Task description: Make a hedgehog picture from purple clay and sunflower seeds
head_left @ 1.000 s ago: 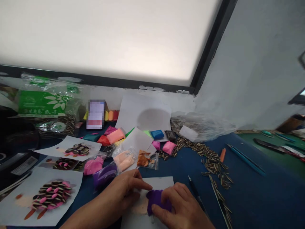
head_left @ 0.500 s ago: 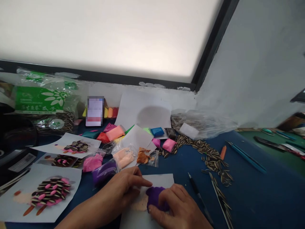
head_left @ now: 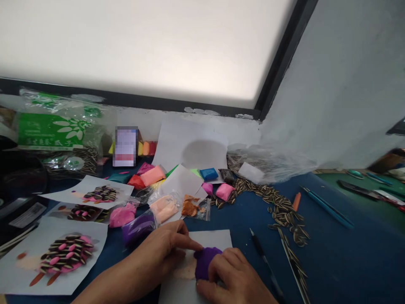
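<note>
Lower centre: my right hand [head_left: 236,274] curls over purple clay [head_left: 204,261]; left hand [head_left: 171,245] at its edge, likely steadying; grips unclear.

- Purple clay [head_left: 203,263]: flattened patch with an uneven edge, partly hidden.
- Peach clay [head_left: 189,270]: thin, flat, adjoining the purple's left edge.
- White paper [head_left: 217,238]: flat on the blue worktop [head_left: 344,261], beneath both.

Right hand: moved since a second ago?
Yes, slightly: the right hand has shifted left and toward the wearer, judged against the black pen lying beside it.
</note>
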The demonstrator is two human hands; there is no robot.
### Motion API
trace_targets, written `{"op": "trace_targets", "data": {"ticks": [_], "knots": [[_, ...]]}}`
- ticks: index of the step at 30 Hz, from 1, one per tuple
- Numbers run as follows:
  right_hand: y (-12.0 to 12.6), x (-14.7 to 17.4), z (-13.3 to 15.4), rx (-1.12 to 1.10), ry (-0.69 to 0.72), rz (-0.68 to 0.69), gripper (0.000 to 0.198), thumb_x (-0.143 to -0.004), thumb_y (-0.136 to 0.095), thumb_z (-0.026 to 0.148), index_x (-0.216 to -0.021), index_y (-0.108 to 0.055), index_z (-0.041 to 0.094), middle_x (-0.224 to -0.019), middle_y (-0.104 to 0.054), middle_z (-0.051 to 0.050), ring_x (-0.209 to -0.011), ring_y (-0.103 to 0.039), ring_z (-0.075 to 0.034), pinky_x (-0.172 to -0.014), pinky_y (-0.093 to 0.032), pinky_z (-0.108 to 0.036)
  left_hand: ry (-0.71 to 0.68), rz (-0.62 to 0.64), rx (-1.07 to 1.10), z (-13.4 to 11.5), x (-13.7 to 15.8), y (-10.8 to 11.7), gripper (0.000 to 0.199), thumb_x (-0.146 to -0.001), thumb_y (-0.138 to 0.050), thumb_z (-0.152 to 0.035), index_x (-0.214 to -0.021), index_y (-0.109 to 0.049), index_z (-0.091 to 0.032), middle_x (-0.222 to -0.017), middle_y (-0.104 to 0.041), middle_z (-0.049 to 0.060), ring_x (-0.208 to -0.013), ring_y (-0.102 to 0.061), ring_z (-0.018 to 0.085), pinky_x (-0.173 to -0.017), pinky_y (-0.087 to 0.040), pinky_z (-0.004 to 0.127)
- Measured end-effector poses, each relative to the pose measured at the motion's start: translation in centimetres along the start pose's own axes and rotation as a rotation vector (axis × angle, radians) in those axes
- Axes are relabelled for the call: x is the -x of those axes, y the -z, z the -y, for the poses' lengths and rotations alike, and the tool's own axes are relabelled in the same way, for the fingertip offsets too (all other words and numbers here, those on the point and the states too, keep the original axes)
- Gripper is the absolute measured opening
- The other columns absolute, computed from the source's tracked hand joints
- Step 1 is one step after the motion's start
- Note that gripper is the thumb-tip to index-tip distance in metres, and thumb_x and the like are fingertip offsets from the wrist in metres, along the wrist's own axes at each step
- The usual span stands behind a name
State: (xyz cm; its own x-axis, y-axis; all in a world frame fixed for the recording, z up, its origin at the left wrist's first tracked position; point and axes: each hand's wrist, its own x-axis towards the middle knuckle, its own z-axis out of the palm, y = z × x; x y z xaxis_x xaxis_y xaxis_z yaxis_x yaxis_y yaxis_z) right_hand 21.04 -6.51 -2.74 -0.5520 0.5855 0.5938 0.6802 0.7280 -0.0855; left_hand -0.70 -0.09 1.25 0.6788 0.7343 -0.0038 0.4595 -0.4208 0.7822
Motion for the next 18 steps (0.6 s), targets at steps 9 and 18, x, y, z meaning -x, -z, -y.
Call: {"op": "trace_targets", "data": {"ticks": [9, 18], "knots": [[1.9, -0.8, 0.1, -0.123, -0.018, -0.05, 0.033, -0.105, -0.046, 0.02, -0.08, -0.067, 0.023, -0.066, -0.052, 0.002, -0.062, -0.043, -0.015, -0.063, -0.034, -0.028, -0.003, -0.04, 0.004, 0.0, -0.1, -0.3, 0.064, -0.071, -0.048, 0.008, -0.109, -0.079, -0.033, -0.092, -0.062, 0.0, -0.085, -0.061, 0.017, -0.074, -0.045, 0.027], [1.4, 0.1, 0.3, -0.075, -0.058, 0.119, 0.017, -0.097, -0.061, 0.022, -0.081, -0.066, 0.023, -0.07, -0.058, 0.003, -0.064, -0.05, -0.014, -0.061, -0.039, -0.026, -0.006, -0.042, -0.005, 0.4, 0.0, -0.4, 0.061, -0.073, -0.05, 0.005, -0.11, -0.079, -0.033, -0.092, -0.062, 0.0, -0.083, -0.061, 0.018, -0.075, -0.045, 0.027]]}}
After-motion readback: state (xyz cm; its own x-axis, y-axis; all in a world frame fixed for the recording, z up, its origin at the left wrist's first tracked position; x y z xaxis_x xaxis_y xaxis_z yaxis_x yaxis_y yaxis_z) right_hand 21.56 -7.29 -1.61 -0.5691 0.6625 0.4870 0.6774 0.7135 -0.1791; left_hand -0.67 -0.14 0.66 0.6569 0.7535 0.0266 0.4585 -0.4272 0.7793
